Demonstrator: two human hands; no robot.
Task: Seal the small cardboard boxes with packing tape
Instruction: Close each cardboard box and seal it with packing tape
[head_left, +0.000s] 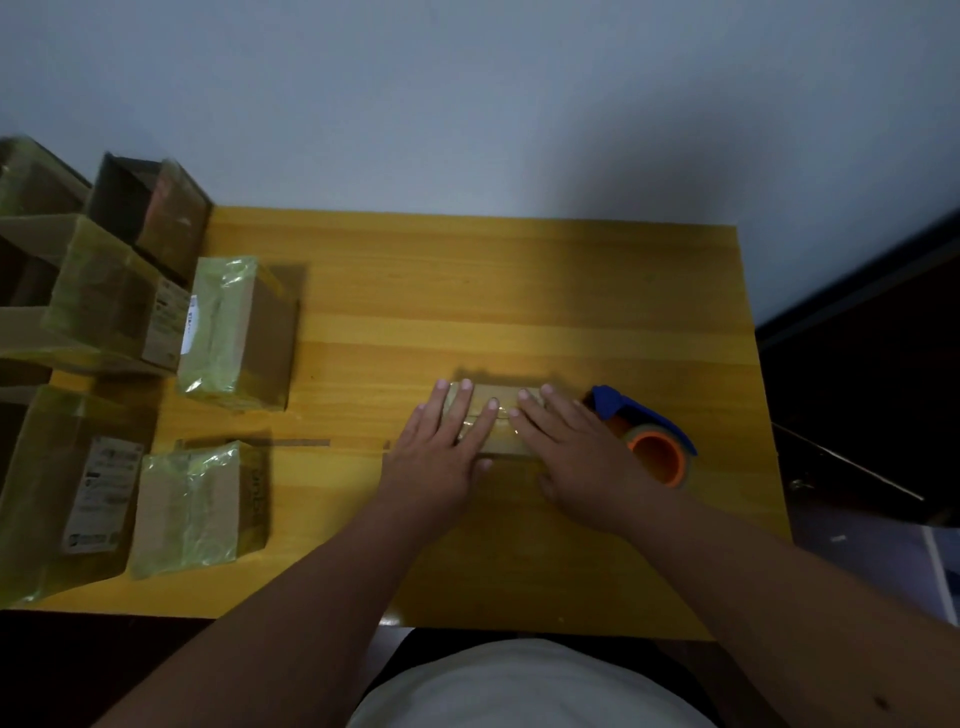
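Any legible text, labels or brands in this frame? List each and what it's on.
Nothing can be read for certain.
White shipping label on the large box at front left: printed lines, too blurred.
White label on the taped box at mid left: too small and blurred.
Dark print on the side of the small taped box at front left: letters present, illegible.
Tape dispenser: no markings visible.

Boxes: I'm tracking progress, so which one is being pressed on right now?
The small box beside the tape dispenser, under both flat hands; the other boxes sit untouched at the table's left.

Plain room, wooden table (519, 291), taped boxes (239, 332) stacked; packing station
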